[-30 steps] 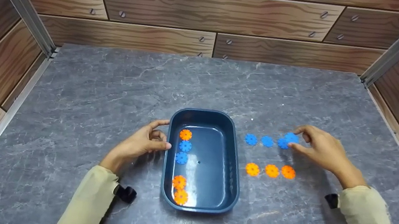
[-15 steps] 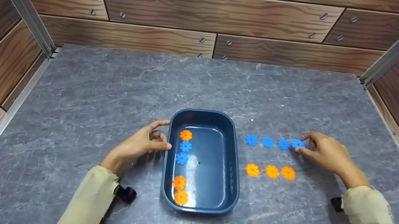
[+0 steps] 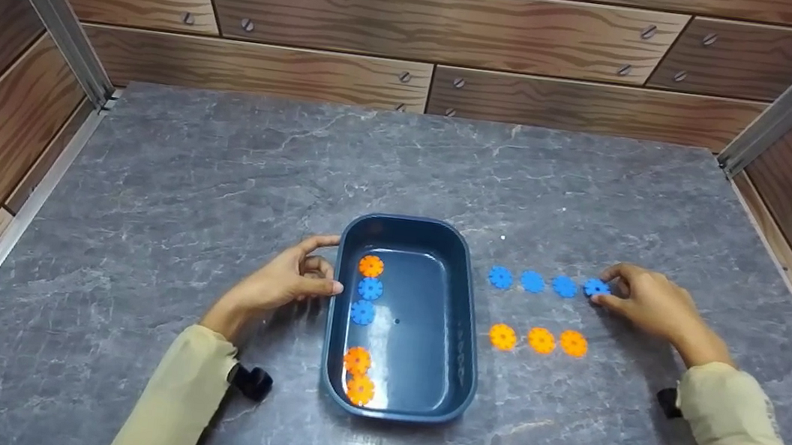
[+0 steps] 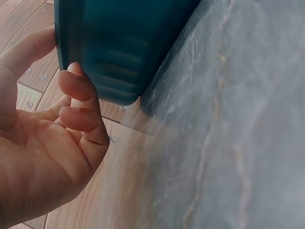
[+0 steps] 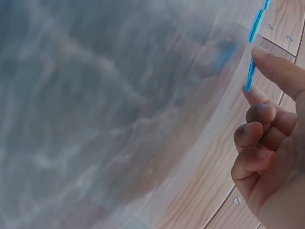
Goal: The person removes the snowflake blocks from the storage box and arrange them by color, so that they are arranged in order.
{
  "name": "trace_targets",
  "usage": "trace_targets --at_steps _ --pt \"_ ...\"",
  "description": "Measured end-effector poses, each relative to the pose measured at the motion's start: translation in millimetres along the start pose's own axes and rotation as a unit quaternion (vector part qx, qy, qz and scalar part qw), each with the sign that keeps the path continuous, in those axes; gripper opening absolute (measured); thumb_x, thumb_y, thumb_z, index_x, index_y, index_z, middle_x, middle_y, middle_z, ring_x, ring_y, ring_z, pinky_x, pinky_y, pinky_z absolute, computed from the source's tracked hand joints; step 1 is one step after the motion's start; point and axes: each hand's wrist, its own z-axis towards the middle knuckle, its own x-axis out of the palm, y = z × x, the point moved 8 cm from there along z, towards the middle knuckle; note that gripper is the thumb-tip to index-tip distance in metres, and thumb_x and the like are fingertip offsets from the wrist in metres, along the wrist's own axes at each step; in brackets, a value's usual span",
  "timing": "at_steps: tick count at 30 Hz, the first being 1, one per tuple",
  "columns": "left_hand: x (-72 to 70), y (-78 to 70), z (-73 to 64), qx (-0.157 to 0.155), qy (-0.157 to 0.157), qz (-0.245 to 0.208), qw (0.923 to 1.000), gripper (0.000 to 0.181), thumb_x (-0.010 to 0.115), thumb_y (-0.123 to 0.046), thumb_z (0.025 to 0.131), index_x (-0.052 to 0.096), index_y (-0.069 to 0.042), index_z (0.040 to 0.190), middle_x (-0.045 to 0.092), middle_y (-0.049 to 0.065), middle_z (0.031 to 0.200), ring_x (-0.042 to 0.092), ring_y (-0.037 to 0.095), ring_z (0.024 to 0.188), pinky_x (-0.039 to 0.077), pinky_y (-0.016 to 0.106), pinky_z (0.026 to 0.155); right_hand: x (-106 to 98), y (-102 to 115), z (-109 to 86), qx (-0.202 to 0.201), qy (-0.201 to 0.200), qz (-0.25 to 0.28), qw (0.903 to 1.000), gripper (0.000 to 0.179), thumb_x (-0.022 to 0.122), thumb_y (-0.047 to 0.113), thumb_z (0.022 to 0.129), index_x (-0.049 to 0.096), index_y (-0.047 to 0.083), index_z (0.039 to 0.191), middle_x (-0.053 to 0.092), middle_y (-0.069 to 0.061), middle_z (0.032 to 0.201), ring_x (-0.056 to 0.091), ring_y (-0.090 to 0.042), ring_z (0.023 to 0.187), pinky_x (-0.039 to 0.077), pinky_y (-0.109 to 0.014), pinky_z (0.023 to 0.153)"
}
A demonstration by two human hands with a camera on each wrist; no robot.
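Observation:
A dark blue plastic tub stands on the grey table. My left hand holds its left side, the thumb tip on the rim and other fingers bent against the outer wall. Inside lie orange notched discs and blue notched discs along the left side. My right hand pinches a blue notched disc between thumb and index finger at the right end of a blue row. In the right wrist view that disc appears edge-on by the fingertips, the other fingers curled.
Three more blue discs lie in a line right of the tub. Nearer to me, three orange discs form a second row. Wood-patterned panels border the grey marbled table at the back and sides.
My right hand has moved a little right and lowered, bringing the blue disc from over the third blue one to the row's right end. The left hand stays at the tub.

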Motion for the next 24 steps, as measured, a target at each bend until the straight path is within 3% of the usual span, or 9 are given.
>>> trace_targets --at_steps 3,10,13,20,24 --pt "-0.1 -0.5 -0.4 0.002 0.002 0.0 1.0 0.076 0.071 -0.012 0.085 0.028 -0.005 0.147 0.057 -0.002 0.086 0.046 0.01 0.063 0.036 0.021 0.055 0.6 -1.0 1.6 0.002 0.008 -0.011 0.9999 0.041 0.068 0.037 0.088 0.063 0.005 0.114 0.052 -0.003 0.076 0.047 -0.018 0.067 0.034 -0.032 0.057" --pt "-0.2 -0.8 -1.3 -0.001 0.0 0.005 1.0 0.077 0.071 -0.014 0.085 0.027 -0.005 0.147 0.057 -0.002 0.086 0.046 0.011 0.063 0.036 0.022 0.056 5.7 0.1 4.7 0.006 0.032 -0.02 0.9993 0.042 0.065 0.035 0.09 0.061 0.003 0.118 0.063 -0.013 0.091 0.056 -0.027 0.081 0.045 -0.049 0.069" --pt "-0.8 -0.8 -1.8 -0.002 -0.002 0.009 1.0 0.076 0.071 -0.014 0.085 0.028 -0.005 0.147 0.057 -0.002 0.086 0.046 0.01 0.064 0.036 0.022 0.056 7.7 1.5 6.3 0.008 0.04 -0.01 0.9991 0.043 0.064 0.032 0.091 0.061 0.002 0.12 0.062 -0.013 0.09 0.054 -0.025 0.08 0.044 -0.046 0.069" --pt "0.5 -1.8 -1.3 -0.004 -0.001 -0.001 1.0 0.077 0.072 -0.013 0.085 0.028 -0.006 0.147 0.057 -0.002 0.085 0.045 0.009 0.064 0.034 0.021 0.055 5.5 3.7 2.5 0.008 0.033 0.014 0.9993 0.049 0.066 0.029 0.09 0.056 0.0 0.129 0.049 -0.003 0.074 0.043 -0.016 0.063 0.032 -0.031 0.057" --pt "1.2 -2.2 -0.6 0.0 0.0 -0.003 1.0 0.076 0.072 -0.013 0.085 0.028 -0.006 0.147 0.057 -0.002 0.085 0.046 0.009 0.063 0.035 0.022 0.055 0.4 8.0 -5.1 -0.002 0.023 0.054 0.9983 0.053 0.066 0.028 0.091 0.052 -0.002 0.132 0.053 -0.003 0.076 0.043 -0.012 0.06 0.034 -0.028 0.055"
